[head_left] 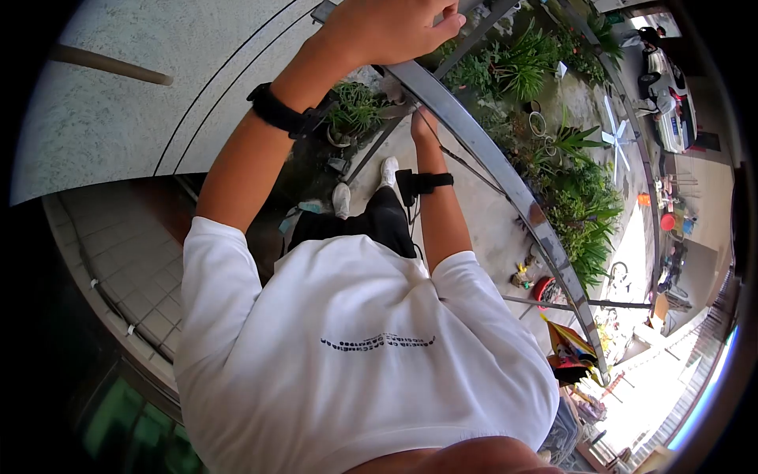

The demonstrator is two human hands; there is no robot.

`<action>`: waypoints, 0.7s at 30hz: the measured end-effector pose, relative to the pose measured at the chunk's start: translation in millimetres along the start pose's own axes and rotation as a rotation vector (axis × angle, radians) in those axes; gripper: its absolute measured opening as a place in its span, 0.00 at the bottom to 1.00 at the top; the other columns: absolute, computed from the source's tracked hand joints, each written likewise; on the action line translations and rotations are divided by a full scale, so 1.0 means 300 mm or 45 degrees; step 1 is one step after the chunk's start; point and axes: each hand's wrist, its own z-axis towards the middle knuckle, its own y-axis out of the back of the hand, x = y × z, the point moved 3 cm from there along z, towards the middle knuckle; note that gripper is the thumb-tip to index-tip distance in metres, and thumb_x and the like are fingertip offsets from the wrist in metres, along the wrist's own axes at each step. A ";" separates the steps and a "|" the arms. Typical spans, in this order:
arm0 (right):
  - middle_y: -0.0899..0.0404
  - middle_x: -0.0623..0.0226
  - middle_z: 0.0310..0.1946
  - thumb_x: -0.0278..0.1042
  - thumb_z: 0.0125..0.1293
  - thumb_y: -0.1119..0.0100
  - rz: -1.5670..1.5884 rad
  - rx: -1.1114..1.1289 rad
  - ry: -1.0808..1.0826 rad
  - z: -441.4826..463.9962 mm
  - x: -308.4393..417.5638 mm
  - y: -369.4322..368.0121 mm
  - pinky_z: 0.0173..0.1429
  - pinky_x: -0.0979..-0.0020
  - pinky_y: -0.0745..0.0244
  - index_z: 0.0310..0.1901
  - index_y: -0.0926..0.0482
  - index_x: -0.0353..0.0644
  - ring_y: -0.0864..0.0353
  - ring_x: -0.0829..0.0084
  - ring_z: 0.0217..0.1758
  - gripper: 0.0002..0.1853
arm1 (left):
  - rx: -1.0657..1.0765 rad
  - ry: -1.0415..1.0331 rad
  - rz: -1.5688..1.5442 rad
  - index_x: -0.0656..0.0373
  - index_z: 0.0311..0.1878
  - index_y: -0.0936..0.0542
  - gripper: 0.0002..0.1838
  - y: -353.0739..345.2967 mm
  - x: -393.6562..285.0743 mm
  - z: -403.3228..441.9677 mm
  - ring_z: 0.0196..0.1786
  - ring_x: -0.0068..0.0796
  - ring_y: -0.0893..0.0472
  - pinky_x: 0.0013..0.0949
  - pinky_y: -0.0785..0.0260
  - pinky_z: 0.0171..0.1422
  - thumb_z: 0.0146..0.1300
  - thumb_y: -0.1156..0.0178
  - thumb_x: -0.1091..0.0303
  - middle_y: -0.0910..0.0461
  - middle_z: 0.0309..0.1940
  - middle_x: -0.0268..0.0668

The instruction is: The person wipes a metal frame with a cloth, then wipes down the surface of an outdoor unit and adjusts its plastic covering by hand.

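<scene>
The hands are staggered at the metal rail: the left hand lies over its upper stretch, palm side hidden, fingers partly bent and running out at the top edge of the view; whether it grips the rail cannot be told. The right hand is lower, on the far side of the rail and mostly hidden behind it, so neither its opening nor anything in it can be made out.

At far left, a brown rod juts across the pale surface. Next comes the black strap on the left wrist, with a potted plant beyond it. Two white shoes show between the forearms, and another black strap sits on the right forearm.

The metal rail starts by the left hand and lies forward and to the right of the body, its long curved axis slanting from upper left to lower right. The left hand looks the nearer to its upper face; the right hand is by its underside. Right of the rail are green plants.
</scene>
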 end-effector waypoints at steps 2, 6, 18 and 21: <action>0.17 0.67 0.33 0.50 0.79 0.50 -0.123 -0.010 -0.140 0.053 -0.043 0.034 0.49 0.68 0.27 0.43 0.16 0.30 0.21 0.72 0.38 0.26 | -0.013 0.023 -0.086 0.62 0.44 0.19 0.11 0.023 -0.010 0.003 0.40 0.49 0.14 0.43 0.23 0.46 0.70 0.43 0.64 0.15 0.34 0.48; 0.16 0.58 0.32 0.53 0.81 0.56 -0.275 0.046 0.085 0.009 -0.013 0.062 0.48 0.63 0.28 0.40 0.16 0.30 0.22 0.64 0.35 0.30 | -0.020 0.079 -0.206 0.61 0.39 0.19 0.13 0.003 -0.018 0.018 0.33 0.49 0.16 0.45 0.25 0.38 0.72 0.42 0.60 0.17 0.28 0.46; 0.13 0.53 0.42 0.39 0.79 0.53 -0.646 -0.005 0.482 0.167 -0.219 0.257 0.57 0.63 0.27 0.50 0.18 0.31 0.17 0.62 0.46 0.19 | -0.045 0.196 -0.308 0.65 0.40 0.19 0.07 -0.034 -0.004 0.026 0.28 0.26 0.22 0.30 0.29 0.36 0.68 0.38 0.70 0.21 0.25 0.39; 0.14 0.54 0.48 0.40 0.80 0.59 -0.690 -0.059 0.444 0.217 -0.293 0.291 0.63 0.65 0.29 0.54 0.18 0.31 0.18 0.62 0.54 0.22 | -0.027 0.202 -0.281 0.65 0.39 0.18 0.07 -0.033 -0.006 0.028 0.29 0.24 0.22 0.29 0.29 0.37 0.67 0.38 0.70 0.21 0.25 0.38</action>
